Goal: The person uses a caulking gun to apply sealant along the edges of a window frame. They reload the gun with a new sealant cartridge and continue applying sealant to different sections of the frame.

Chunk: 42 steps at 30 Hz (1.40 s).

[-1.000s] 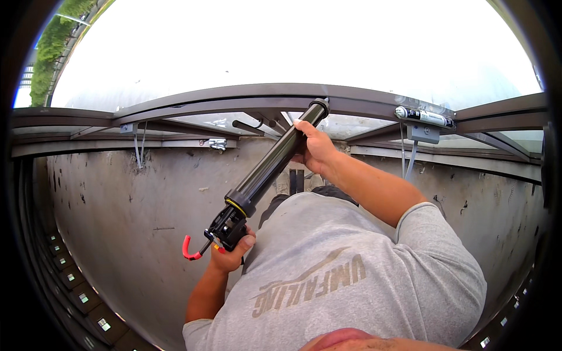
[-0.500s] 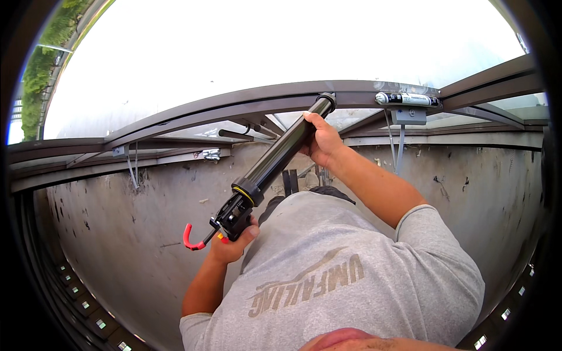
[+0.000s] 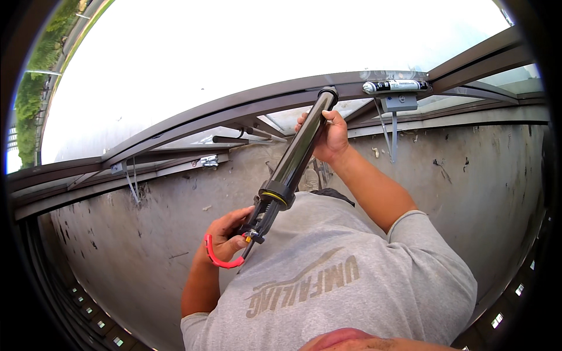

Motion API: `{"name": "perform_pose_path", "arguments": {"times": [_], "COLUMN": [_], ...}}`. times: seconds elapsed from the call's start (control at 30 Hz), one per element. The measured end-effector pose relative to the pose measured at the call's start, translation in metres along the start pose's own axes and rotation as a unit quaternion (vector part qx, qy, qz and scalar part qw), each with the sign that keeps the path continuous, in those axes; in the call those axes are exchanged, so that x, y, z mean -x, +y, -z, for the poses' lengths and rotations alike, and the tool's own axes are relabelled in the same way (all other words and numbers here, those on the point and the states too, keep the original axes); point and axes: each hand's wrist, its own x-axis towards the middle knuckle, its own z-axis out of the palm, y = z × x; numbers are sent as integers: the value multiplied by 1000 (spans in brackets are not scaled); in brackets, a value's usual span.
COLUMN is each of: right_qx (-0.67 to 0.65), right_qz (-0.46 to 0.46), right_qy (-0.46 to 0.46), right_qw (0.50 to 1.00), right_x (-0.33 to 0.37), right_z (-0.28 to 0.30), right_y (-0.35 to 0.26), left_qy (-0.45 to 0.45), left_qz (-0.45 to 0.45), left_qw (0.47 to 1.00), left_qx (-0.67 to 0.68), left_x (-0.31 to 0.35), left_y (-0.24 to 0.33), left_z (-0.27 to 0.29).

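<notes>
Gripping a black caulking gun (image 3: 295,158), both hands' fingers closed (left hand (image 3: 225,237), right hand (image 3: 329,137)), against grey concrete wall (image 3: 152,234).

Outdoor building site, metal roof framing (image 3: 246,111), bare concrete wall (image 3: 146,234)

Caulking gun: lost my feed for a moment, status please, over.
Left hand on the caulking gun handle, right hand gripping the barrel near its tip. Tip against the brown metal frame. Spare tube resting on the frame, clear.

Black caulking gun (image 3: 295,158), yellow ring, red hook (image 3: 219,259); grey shirt (image 3: 333,281); brown frame (image 3: 234,111); stained grey wall (image 3: 146,234).
</notes>
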Motion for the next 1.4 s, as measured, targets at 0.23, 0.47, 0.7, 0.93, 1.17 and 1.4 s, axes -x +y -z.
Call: {"name": "perform_pose_path", "arguments": {"times": [0.23, 0.47, 0.7, 0.93, 1.17, 1.4], "right_qx": [-46, 89, 93, 102, 56, 262], "right_qz": [40, 91, 90, 138, 197, 333], "right_qy": [63, 175, 177, 183, -6, -65], "right_qw": [996, 976, 976, 968, 979, 904], "right_x": [-1, -8, -3, 30, 101, 169], "right_z": [18, 30, 24, 5, 26, -53], "right_y": [7, 4, -8, -3, 32, 88], "left_qy": [-87, -131, -161, -209, -284, -336], "left_qz": [41, 2, -67, -16, -38, 18], "left_qw": [959, 909, 878, 892, 911, 938], "left_qx": [-266, -396, -445, -401, -296, -82], "left_x": [-36, -71, -91, -116, -119, -135], "left_y": [16, 45, 81, 92, 95, 61], "left_z": [34, 32, 8, -8, -28, -48]}}
